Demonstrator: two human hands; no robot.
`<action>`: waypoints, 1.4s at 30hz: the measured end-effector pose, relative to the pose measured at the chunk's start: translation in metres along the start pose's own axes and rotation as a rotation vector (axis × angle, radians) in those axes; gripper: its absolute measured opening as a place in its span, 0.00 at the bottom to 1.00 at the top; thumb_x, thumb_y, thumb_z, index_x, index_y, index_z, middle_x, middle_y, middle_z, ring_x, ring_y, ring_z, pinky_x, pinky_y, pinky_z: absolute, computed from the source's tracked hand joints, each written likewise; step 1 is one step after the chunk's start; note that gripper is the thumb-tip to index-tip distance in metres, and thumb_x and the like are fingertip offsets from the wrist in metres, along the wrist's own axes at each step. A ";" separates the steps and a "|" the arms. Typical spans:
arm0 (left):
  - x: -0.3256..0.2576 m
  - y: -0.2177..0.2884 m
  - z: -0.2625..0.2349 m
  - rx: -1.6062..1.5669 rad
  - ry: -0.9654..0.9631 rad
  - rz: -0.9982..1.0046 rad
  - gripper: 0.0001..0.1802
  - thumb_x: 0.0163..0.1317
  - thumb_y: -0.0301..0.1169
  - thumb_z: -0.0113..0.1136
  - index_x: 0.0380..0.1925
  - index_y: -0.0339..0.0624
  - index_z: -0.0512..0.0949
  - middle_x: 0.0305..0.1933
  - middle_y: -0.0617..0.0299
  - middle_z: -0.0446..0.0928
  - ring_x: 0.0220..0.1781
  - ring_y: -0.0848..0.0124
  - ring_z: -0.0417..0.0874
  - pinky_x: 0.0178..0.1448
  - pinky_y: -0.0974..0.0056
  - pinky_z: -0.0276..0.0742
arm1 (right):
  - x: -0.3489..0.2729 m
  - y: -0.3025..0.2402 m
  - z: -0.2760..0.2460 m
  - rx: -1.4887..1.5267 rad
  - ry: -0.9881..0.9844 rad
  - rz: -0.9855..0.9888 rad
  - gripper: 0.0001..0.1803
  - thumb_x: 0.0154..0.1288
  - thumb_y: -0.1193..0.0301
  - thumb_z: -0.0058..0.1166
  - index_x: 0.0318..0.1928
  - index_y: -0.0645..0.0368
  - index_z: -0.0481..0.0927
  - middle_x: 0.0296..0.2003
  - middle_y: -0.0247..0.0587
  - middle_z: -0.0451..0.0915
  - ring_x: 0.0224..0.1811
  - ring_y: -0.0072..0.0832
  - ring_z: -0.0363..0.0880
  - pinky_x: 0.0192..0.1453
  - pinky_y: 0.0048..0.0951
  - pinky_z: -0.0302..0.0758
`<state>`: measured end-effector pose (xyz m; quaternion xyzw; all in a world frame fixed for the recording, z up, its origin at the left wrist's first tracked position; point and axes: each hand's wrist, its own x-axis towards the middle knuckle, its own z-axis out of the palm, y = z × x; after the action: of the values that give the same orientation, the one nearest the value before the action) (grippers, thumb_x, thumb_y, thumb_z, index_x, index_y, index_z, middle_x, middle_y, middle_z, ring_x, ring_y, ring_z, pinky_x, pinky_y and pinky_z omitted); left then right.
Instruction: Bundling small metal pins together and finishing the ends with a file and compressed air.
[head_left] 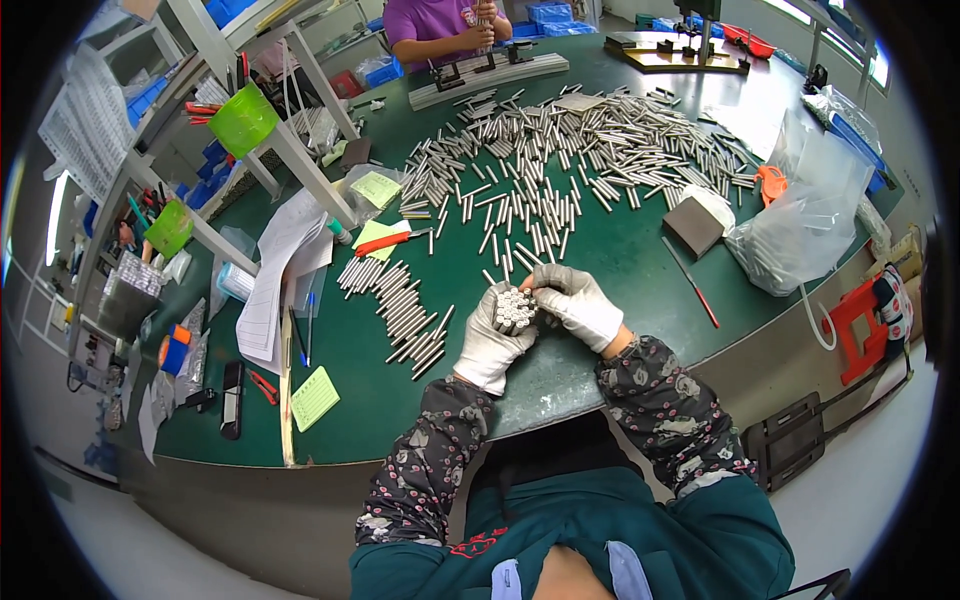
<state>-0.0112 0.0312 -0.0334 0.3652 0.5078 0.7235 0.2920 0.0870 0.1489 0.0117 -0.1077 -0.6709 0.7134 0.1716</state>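
Observation:
A bundle of short metal rods (514, 311) stands end-up between my hands, above the near part of the green table. My left hand (490, 338), in a white glove, is wrapped round the bundle from the left. From the right, my gloved right hand (580, 303) reaches to the bundle's upper edge with its thumb and fingers drawn together; whether a single rod is between them is hidden. Just beyond my hands lies a large scattered pile of metal rods (530, 190). To the left, more rods (408, 315) lie side by side in a slanting row.
An orange-handled knife (385, 243) and green note pads (315, 397) lie to the left, beside papers (275, 265) and a shelf frame. To the right are a brown block (693, 227), a red-tipped pen-like tool (692, 283) and a plastic bag (800, 220). A person (440, 30) works across the table.

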 end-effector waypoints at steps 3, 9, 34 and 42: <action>-0.002 0.002 0.002 -0.047 0.010 -0.014 0.29 0.39 0.15 0.59 0.45 0.40 0.66 0.37 0.69 0.73 0.38 0.80 0.74 0.43 0.75 0.71 | 0.000 0.001 0.001 -0.012 0.002 -0.050 0.09 0.58 0.73 0.47 0.39 0.60 0.74 0.26 0.26 0.72 0.22 0.10 0.65 0.25 0.12 0.62; -0.003 0.002 0.003 0.128 0.046 0.076 0.28 0.39 0.16 0.61 0.44 0.41 0.66 0.36 0.69 0.73 0.37 0.81 0.73 0.42 0.76 0.71 | 0.000 0.007 0.001 0.039 -0.028 -0.152 0.09 0.58 0.73 0.48 0.39 0.62 0.74 0.29 0.27 0.73 0.27 0.11 0.66 0.31 0.13 0.63; -0.002 0.004 0.006 0.164 0.026 0.067 0.22 0.42 0.18 0.60 0.41 0.40 0.67 0.33 0.70 0.73 0.33 0.84 0.74 0.38 0.78 0.70 | 0.000 0.002 0.000 -0.104 0.004 -0.094 0.09 0.55 0.77 0.43 0.37 0.65 0.75 0.29 0.34 0.74 0.34 0.16 0.70 0.41 0.18 0.68; 0.000 -0.007 -0.001 0.136 0.020 0.064 0.24 0.41 0.19 0.60 0.41 0.38 0.66 0.33 0.69 0.73 0.34 0.83 0.74 0.39 0.78 0.71 | 0.000 0.005 0.001 -0.044 -0.002 -0.117 0.10 0.56 0.77 0.43 0.38 0.65 0.74 0.30 0.34 0.74 0.34 0.17 0.70 0.41 0.18 0.69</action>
<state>-0.0117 0.0333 -0.0398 0.3931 0.5468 0.6998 0.2382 0.0862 0.1478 0.0067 -0.0712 -0.6916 0.6874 0.2099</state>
